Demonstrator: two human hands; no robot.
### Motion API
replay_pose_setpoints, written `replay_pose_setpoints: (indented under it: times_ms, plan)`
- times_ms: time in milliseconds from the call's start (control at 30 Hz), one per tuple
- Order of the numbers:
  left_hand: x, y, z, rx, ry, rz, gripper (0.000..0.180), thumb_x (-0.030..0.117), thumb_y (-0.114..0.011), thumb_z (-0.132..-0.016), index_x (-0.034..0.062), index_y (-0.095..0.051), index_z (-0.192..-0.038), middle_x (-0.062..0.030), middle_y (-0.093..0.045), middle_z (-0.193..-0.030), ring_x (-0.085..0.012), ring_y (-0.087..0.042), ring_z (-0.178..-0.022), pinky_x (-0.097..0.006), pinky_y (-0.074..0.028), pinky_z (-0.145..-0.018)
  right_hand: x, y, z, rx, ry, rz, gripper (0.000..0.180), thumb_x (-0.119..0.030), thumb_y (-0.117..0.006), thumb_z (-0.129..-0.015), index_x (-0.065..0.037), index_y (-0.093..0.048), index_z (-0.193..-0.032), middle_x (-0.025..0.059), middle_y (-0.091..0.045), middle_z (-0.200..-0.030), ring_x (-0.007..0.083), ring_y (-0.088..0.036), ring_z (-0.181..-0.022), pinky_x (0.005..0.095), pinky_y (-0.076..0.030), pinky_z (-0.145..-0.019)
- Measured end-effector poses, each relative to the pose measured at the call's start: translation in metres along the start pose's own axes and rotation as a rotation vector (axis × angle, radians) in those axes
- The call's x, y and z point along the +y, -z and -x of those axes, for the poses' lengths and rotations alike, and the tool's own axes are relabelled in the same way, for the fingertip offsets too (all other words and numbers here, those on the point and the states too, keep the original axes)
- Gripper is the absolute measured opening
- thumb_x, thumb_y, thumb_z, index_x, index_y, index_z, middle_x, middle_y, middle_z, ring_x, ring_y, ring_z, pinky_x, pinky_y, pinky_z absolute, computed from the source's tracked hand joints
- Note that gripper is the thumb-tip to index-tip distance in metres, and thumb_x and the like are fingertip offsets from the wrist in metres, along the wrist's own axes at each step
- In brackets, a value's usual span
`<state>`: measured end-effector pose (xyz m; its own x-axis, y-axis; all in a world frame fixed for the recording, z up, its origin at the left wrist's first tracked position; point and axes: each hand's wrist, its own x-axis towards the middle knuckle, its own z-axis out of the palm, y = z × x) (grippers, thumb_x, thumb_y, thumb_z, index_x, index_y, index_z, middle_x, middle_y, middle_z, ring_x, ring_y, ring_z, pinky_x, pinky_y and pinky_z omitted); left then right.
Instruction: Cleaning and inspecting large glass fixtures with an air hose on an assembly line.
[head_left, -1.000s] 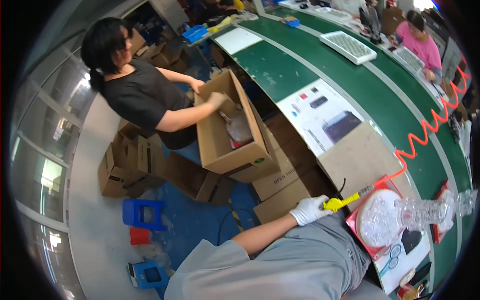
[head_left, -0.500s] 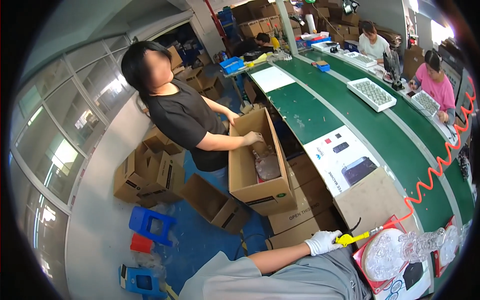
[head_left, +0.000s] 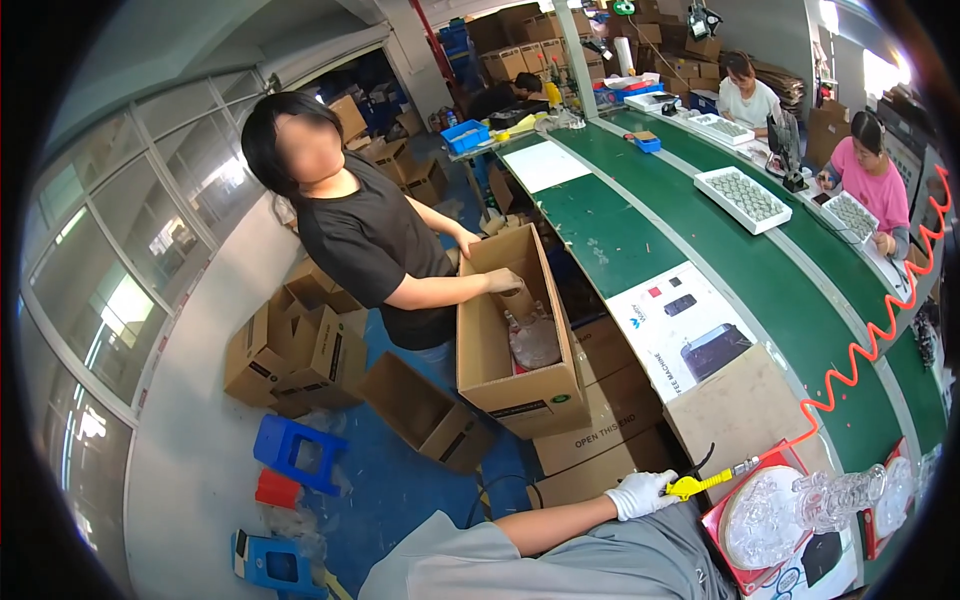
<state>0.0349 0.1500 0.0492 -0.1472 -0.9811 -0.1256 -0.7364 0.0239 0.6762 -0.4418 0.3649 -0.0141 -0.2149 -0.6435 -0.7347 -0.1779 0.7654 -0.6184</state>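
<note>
My left hand (head_left: 643,496), in a white glove, is closed around a yellow air blow gun (head_left: 705,483). A coiled orange-red hose (head_left: 857,352) runs from the gun's fitting to the upper right. Just right of the gun, a clear glass vessel (head_left: 765,520) with a broad round base and a ribbed neck rests over a red-edged box (head_left: 716,527). Part of a second glass piece (head_left: 893,497) shows beyond it. My right hand is out of the picture.
To the left, a co-worker in black reaches into an open carton (head_left: 520,400) holding glassware and a cardboard tube (head_left: 517,300). Green worktops (head_left: 620,235) extend away, with white trays (head_left: 742,199) and seated people. Cartons (head_left: 425,410) and blue stools (head_left: 300,452) stand on the floor.
My left hand and the blow gun have shifted slightly left and down in the picture. In the carton, the cardboard tube by the co-worker's hand shows more plainly.
</note>
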Motion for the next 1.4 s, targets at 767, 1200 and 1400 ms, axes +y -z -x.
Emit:
replay_pose_setpoints:
  times_ms: [767,1200,1400]
  plan:
    - [-0.007,-0.024,-0.025,-0.023,0.074,0.172,0.035,0.022,-0.073,-0.087,0.0014,-0.06,-0.112,-0.0113,-0.072,-0.09,-0.016,-0.068,-0.079,-0.031,-0.052,-0.072,-0.182,-0.07,0.004,0.576,0.521,-0.012,0.034,-0.016,-0.062,-0.093,0.005,-0.061,-0.12,0.0172,-0.065,-0.105,0.0206,-0.065,-0.08,0.0303,-0.052,-0.072]
    - [0.09,0.044,-0.002,0.064,-0.013,0.665,0.036,0.01,-0.055,-0.096,-0.0056,-0.048,-0.127,-0.0066,-0.06,-0.104,-0.0115,-0.057,-0.09,-0.025,-0.045,-0.082,-0.206,-0.058,0.1,0.058,0.514,-0.724,0.029,0.002,-0.064,-0.088,0.004,-0.062,-0.116,0.0149,-0.071,-0.102,0.0195,-0.07,-0.087,0.0287,-0.057,-0.073]
    - [0.151,0.051,0.03,-0.025,-0.392,0.761,0.046,0.029,-0.071,-0.085,-0.0028,-0.053,-0.113,-0.005,-0.06,-0.088,-0.0141,-0.058,-0.072,-0.027,-0.048,-0.064,-0.287,-0.096,0.145,-0.268,1.0,-0.598,0.086,-0.005,-0.077,-0.08,-0.006,-0.026,-0.149,0.0223,-0.038,-0.149,0.0305,-0.054,-0.125,0.0412,-0.048,-0.098]
